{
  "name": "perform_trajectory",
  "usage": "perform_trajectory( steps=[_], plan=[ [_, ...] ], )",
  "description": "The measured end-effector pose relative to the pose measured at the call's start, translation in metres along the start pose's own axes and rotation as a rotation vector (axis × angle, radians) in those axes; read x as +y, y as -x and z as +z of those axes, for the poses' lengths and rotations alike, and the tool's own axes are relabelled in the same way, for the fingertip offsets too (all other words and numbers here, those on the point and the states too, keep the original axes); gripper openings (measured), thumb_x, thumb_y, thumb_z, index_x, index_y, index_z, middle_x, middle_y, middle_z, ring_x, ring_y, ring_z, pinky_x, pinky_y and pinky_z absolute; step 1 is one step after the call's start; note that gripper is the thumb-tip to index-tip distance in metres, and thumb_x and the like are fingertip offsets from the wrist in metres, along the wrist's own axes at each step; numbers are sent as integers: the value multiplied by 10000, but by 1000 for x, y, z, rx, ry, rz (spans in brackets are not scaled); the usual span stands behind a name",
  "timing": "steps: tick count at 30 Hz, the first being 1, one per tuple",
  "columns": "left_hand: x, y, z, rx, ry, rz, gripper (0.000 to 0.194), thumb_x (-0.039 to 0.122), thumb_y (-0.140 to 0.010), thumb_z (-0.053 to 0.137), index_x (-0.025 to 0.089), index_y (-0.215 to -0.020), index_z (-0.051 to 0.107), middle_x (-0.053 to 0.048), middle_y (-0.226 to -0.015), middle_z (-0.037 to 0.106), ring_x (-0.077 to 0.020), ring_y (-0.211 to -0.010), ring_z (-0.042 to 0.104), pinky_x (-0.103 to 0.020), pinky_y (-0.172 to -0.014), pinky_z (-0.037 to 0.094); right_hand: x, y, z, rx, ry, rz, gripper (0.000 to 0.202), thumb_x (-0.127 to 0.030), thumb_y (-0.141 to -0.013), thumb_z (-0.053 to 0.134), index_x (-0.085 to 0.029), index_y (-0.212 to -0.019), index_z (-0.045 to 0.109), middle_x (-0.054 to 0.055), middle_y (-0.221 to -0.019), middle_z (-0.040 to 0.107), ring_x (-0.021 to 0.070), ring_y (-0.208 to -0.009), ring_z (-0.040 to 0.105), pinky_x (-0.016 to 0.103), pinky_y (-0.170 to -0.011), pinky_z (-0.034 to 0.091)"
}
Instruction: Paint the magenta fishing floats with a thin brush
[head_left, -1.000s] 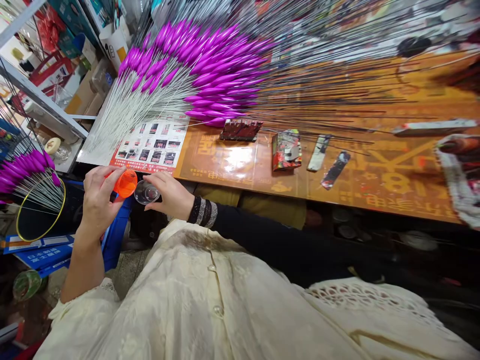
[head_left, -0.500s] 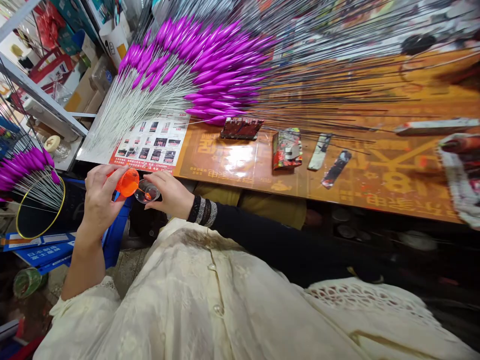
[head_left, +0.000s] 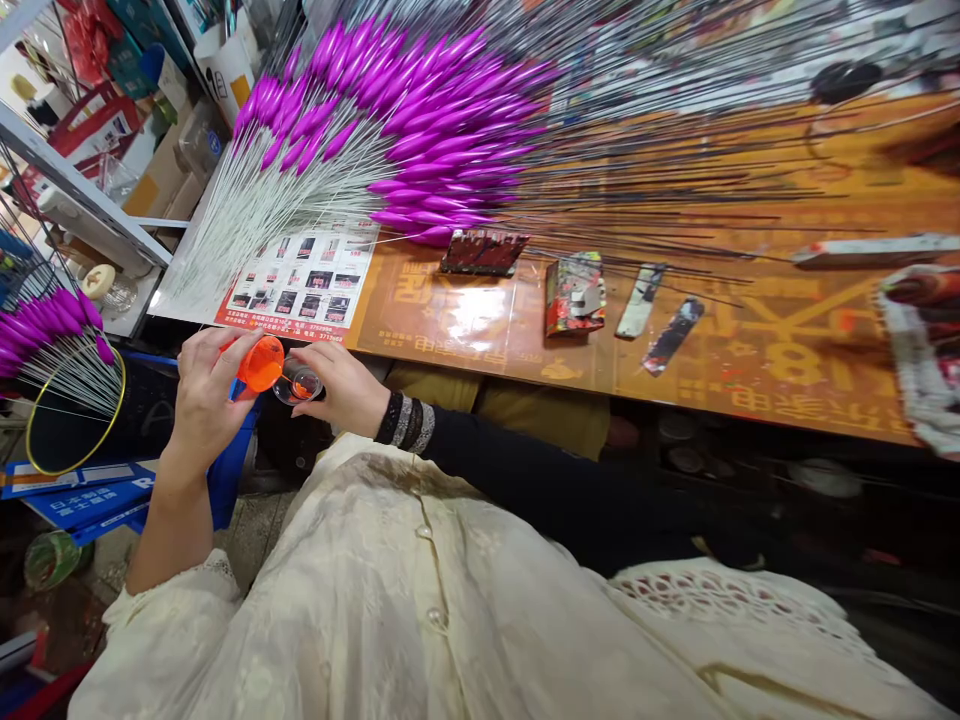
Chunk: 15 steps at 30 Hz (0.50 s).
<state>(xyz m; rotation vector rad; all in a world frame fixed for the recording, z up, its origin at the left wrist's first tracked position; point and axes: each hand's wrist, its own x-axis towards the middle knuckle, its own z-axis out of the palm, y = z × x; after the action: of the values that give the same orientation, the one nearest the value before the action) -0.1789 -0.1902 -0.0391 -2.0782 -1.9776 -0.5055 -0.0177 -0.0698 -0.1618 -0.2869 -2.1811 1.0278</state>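
Note:
My left hand (head_left: 206, 395) grips an orange cup (head_left: 261, 364), tilted toward the right. Close beside it, my right hand (head_left: 341, 387) holds a small clear cup (head_left: 298, 382) with some orange stuff inside. The two cups are side by side at their rims, just off the table's near edge; whether they touch I cannot tell. Beyond my hands, many thin sticks with magenta spindle-shaped floats (head_left: 450, 130) lie on the table (head_left: 750, 370). A printed sheet (head_left: 300, 285) lies under the pale stick ends.
On the table are a dark stained block (head_left: 484, 252), a paint-marked box (head_left: 574, 295) and two stained strips (head_left: 673, 337). A stained cloth (head_left: 919, 370) lies at the right. A black bucket (head_left: 146, 405) with more magenta floats stands left, below a cluttered shelf (head_left: 139, 235).
Both hands and their cups have shifted very slightly to the right in view. The orange cup looks a little closer to the clear cup, partly through a small camera movement.

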Motion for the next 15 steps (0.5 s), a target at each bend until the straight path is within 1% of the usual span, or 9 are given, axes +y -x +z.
perform_trajectory(
  steps=[5, 12, 15],
  plan=[
    [-6, 5, 14, 5, 90, -10, 529, 254, -902, 652, 251, -1423, 559, -113, -1329, 637, -276, -1278, 549, -470, -1137, 435, 4, 8, 3, -1, 5, 20, 801, -343, -699, 932, -206, -1379, 533, 158, -1312, 622, 331, -1218, 586, 563, -1068, 513],
    [-14, 20, 39, -49, 227, -128, 569, 293, -900, 654, 198, -1442, 507, -128, -1386, 623, -262, -1297, 587, -435, -1125, 472, 10, 23, 8, -7, 24, 77, 805, -332, -723, 911, -195, -1410, 516, 162, -1325, 612, 331, -1205, 573, 563, -1067, 509],
    [-16, 26, 49, -60, 281, -148, 596, 288, -898, 660, 217, -1463, 484, -115, -1407, 617, -258, -1297, 597, -425, -1125, 485, 12, 28, 7, -22, 39, 100, 785, -327, -757, 882, -198, -1431, 501, 156, -1323, 606, 329, -1204, 568, 557, -1068, 508]
  ],
)
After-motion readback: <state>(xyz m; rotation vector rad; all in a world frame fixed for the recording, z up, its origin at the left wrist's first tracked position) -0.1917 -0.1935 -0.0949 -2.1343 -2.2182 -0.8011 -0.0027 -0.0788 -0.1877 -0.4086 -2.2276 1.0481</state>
